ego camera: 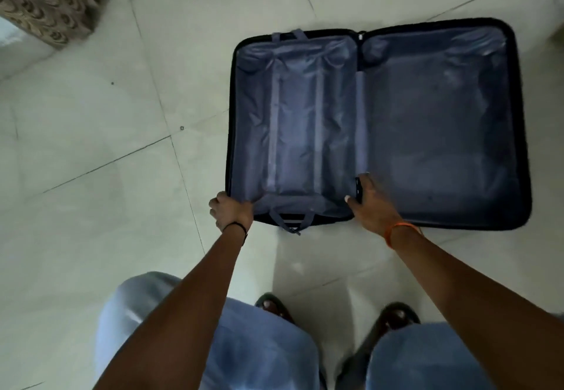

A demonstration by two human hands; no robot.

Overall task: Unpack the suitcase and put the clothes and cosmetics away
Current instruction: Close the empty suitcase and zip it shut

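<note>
A dark suitcase [442,121] lies wide open on the tiled floor, both halves lined with grey-blue fabric and holding nothing I can see. My left hand [230,211] grips the near left corner of the left half's rim. At the near end of the middle hinge, my right hand [370,202] curls round the dark edge between the two halves. A grey strap loop [290,221] hangs over the near rim between my hands.
Pale floor tiles [106,145] spread to the left and in front of the suitcase. A brown patterned cloth [45,2] hangs at the top left. My knees in light jeans and my dark sandals [393,318] are just below the suitcase.
</note>
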